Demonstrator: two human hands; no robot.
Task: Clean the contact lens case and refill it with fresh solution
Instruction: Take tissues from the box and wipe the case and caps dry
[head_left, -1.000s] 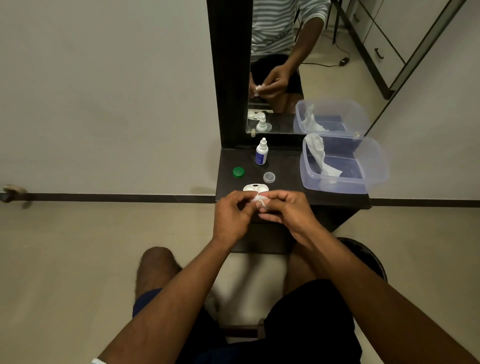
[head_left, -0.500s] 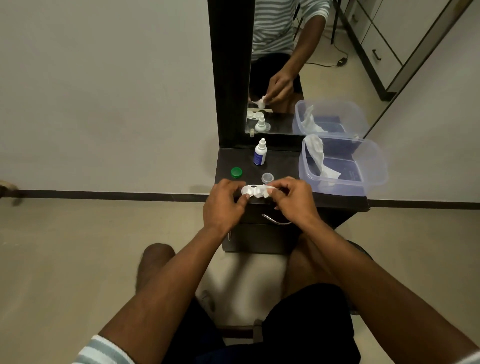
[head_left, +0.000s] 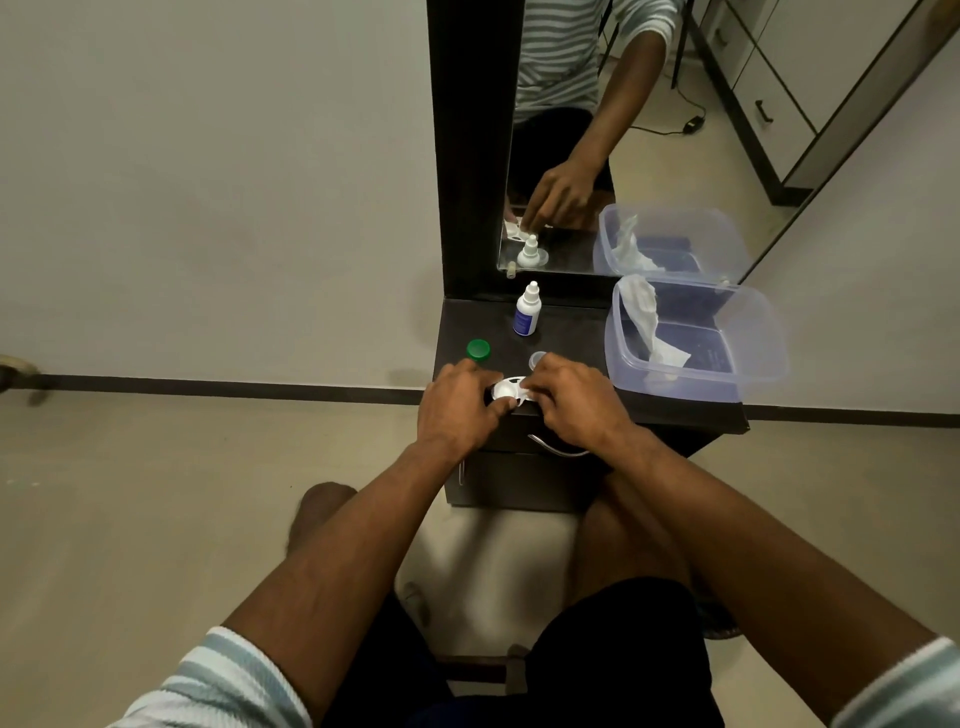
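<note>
The white contact lens case (head_left: 506, 391) lies near the front edge of the small dark table (head_left: 566, 338). My left hand (head_left: 457, 408) holds its left end with thumb and fingers. My right hand (head_left: 574, 400) presses a small white tissue piece (head_left: 525, 393) against the case's right side. A green cap (head_left: 478, 349) sits at the table's left. A clear cap (head_left: 537, 359) shows just behind my right hand. The white solution bottle (head_left: 527, 309) with a blue label stands upright at the back.
A clear plastic tub (head_left: 696, 343) holding a white tissue (head_left: 649, 325) fills the table's right side. A tall mirror (head_left: 597, 130) stands behind the table and reflects my hands. A drawer handle (head_left: 558, 449) is below the table edge. Pale floor surrounds the table.
My hands moved forward from above my lap to the table's front edge and lowered the case onto it. The view tilted slightly.
</note>
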